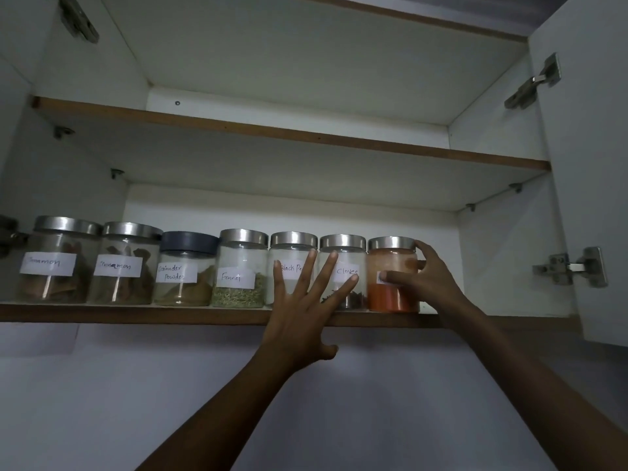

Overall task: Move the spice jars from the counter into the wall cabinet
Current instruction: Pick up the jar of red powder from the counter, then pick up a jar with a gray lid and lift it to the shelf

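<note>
Several glass spice jars stand in a row on the lower shelf (136,312) of the open wall cabinet. From the left: two cinnamon jars (57,260), a dark-lidded coriander powder jar (185,268), a fennel jar (241,268), a black pepper jar (293,253), a cloves jar (343,248) and an orange powder jar (390,295) at the right end. My right hand (424,280) grips the orange jar, thumb across its label and fingers round its right side. My left hand (306,307) is spread flat, straight fingers in front of the black pepper and cloves jars.
The upper shelf (292,134) runs above with bare white space over it. The right cabinet door (591,164) hangs open with metal hinges (577,266). A hinge shows at the left edge (8,237). Shelf room lies right of the orange jar. A pale wall is below.
</note>
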The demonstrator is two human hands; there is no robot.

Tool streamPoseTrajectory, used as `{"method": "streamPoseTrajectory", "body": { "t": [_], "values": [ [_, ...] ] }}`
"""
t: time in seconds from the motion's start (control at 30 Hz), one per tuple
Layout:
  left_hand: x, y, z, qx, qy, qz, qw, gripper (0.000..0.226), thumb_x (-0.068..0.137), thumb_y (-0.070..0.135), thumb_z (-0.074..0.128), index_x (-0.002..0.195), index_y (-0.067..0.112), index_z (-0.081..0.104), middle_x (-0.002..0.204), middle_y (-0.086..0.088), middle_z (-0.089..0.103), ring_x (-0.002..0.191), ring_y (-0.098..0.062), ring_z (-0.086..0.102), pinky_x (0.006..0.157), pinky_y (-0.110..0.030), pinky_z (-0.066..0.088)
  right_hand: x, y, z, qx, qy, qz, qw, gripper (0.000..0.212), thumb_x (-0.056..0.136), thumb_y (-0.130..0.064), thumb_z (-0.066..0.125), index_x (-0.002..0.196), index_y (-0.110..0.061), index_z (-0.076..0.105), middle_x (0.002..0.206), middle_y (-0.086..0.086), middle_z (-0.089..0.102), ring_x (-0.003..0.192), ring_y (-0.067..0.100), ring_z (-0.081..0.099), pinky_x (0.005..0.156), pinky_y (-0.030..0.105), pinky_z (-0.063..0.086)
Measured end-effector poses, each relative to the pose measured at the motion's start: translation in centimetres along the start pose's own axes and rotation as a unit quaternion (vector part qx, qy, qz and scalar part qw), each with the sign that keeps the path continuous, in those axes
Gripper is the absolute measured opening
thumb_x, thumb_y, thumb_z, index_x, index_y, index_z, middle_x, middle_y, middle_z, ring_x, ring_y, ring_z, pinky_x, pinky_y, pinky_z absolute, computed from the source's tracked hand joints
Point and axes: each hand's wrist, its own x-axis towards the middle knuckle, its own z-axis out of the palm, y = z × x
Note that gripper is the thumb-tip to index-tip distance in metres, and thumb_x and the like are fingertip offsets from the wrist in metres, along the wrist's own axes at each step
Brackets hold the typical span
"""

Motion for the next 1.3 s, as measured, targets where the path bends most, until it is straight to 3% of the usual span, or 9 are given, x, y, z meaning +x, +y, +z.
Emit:
{"method": "streamPoseTrajectory", "body": {
  "t": [0.23, 0.33, 0.43, 0.53, 0.6, 0.73, 0.93, 1.17, 1.3],
  "values": [
    [-0.6, 0.1, -1.0, 0.0, -0.014, 0.004, 1.0, 0.11, 0.07, 0.063, 0.062, 0.146, 0.036, -0.013, 0.151, -0.006, -0.03, 0.14, -0.032, -0.025, 0.103, -0.068, -0.015, -4.1, -0.5, 0.2, -0.087, 0.052, -0.042, 0.994, 0.082, 0.074, -0.02, 0.077, 0.141, -0.008, 0.031, 0.144, 0.014, 0.035, 0.128, 0.027, 0.04, 0.095, 0.03, 0.036],
    [-2.4, 0.8, -1.6, -0.057, 0.038, 0.007, 0.998, 0.093, 0.073, 0.056, 0.06, 0.148, 0.031, 0.011, 0.158, -0.009, -0.006, 0.144, -0.032, -0.01, 0.105, -0.063, -0.013, -6.9, -0.2, 1.2, -0.161, 0.148, -0.152, 0.964, 0.052, 0.076, -0.016, 0.07, 0.124, -0.01, 0.052, 0.13, 0.013, 0.047, 0.118, 0.028, 0.046, 0.093, 0.029, 0.036],
    [-5.6, 1.5, -2.8, -0.107, 0.133, 0.03, 0.985, 0.06, 0.078, 0.036, 0.054, 0.135, 0.021, 0.043, 0.148, -0.009, 0.036, 0.139, -0.028, 0.028, 0.111, -0.056, 0.012, -10.6, -0.3, 2.6, -0.139, 0.149, -0.269, 0.941, 0.015, 0.078, -0.01, 0.062, 0.091, -0.004, 0.065, 0.096, 0.012, 0.063, 0.09, 0.027, 0.057, 0.075, 0.022, 0.037],
    [-9.8, 1.5, -4.1, -0.204, 0.187, 0.03, 0.961, 0.034, 0.082, 0.016, 0.057, 0.115, 0.014, 0.062, 0.114, -0.003, 0.064, 0.105, -0.019, 0.057, 0.088, -0.031, 0.043, -15.0, -0.5, 4.7, -0.077, 0.062, -0.281, 0.954, 0.003, 0.079, -0.004, 0.063, 0.08, -0.003, 0.065, 0.081, 0.007, 0.064, 0.073, 0.019, 0.06, 0.066, 0.029, 0.05],
    [-13.1, 1.3, -4.7, -0.241, 0.174, 0.008, 0.955, 0.024, 0.085, 0.017, 0.052, 0.104, 0.014, 0.066, 0.098, 0.0, 0.07, 0.088, -0.017, 0.064, 0.067, -0.026, 0.05, -18.1, -0.5, 6.3, -0.047, 0.015, -0.26, 0.964, 0.003, 0.079, -0.002, 0.064, 0.079, -0.005, 0.066, 0.078, 0.002, 0.063, 0.066, 0.012, 0.059, 0.062, 0.021, 0.051],
    [-20.9, 1.0, -4.6, -0.283, 0.097, -0.058, 0.952, 0.023, 0.086, 0.02, 0.047, 0.093, 0.014, 0.068, 0.087, 0.003, 0.07, 0.075, -0.013, 0.064, 0.056, -0.026, 0.052, -25.1, 0.0, 10.9, 0.016, -0.09, -0.192, 0.977, 0.003, 0.079, -0.004, 0.064, 0.08, -0.004, 0.067, 0.078, -0.003, 0.06, 0.065, 0.001, 0.057, 0.063, 0.004, 0.044],
    [-34.6, 0.2, -5.0, -0.355, -0.089, -0.196, 0.91, 0.023, 0.087, 0.024, 0.046, 0.096, 0.018, 0.067, 0.093, 0.005, 0.069, 0.081, -0.012, 0.064, 0.067, -0.029, 0.053, -35.8, 1.6, 17.3, 0.093, -0.257, -0.044, 0.961, 0.003, 0.078, -0.002, 0.067, 0.078, -0.005, 0.067, 0.078, 0.0, 0.064, 0.071, 0.001, 0.058, 0.067, 0.008, 0.044],
    [-52.7, -3.2, -4.9, -0.443, -0.324, -0.343, 0.762, 0.023, 0.09, 0.009, 0.058, 0.11, 0.018, 0.065, 0.109, 0.003, 0.066, 0.102, -0.013, 0.063, 0.09, -0.03, 0.05, -47.8, 4.1, 22.9, 0.039, -0.609, 0.076, 0.788, 0.033, 0.082, -0.013, 0.069, 0.115, -0.011, 0.063, 0.118, 0.003, 0.061, 0.107, 0.013, 0.057, 0.091, 0.024, 0.045],
    [-59.6, -3.1, -5.1, -0.383, -0.472, -0.345, 0.715, 0.051, 0.085, 0.017, 0.067, 0.132, 0.015, 0.048, 0.134, -0.005, 0.048, 0.126, -0.019, 0.045, 0.102, -0.021, 0.032, -52.8, 4.4, 24.7, -0.003, -0.693, 0.12, 0.711, 0.042, 0.085, -0.016, 0.066, 0.126, -0.013, 0.055, 0.131, 0.002, 0.053, 0.111, 0.005, 0.046, 0.088, 0.018, 0.035]
  ]
}}
